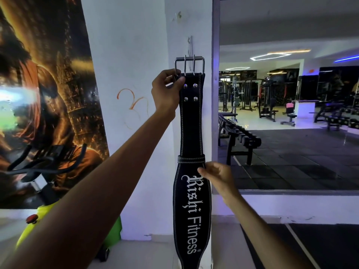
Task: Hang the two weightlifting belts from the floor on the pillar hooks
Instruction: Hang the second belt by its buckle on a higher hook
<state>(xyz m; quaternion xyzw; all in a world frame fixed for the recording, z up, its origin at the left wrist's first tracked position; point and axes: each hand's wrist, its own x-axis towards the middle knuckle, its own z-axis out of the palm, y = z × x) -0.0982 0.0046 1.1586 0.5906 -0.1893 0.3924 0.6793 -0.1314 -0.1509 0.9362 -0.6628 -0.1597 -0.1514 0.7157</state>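
**Almost hooked: buckle sits just under the pillar hook**

Upright against the white pillar (136, 55), the belt (191, 133) hangs with its long axis vertical, steel buckle (189, 65) at the top and the lettered wide part trailing down out of view. The left hand (166, 92) is closed on the belt's upper left edge right below the buckle. The right hand (217, 176) pinches the right edge lower down, thumb on the front. The hook (190, 45) is straight above the buckle, its stem seeming to run down behind the frame; whether the buckle already catches it I cannot tell. The left hand is the nearer one, so the lift looks like its job. No second belt is in view.
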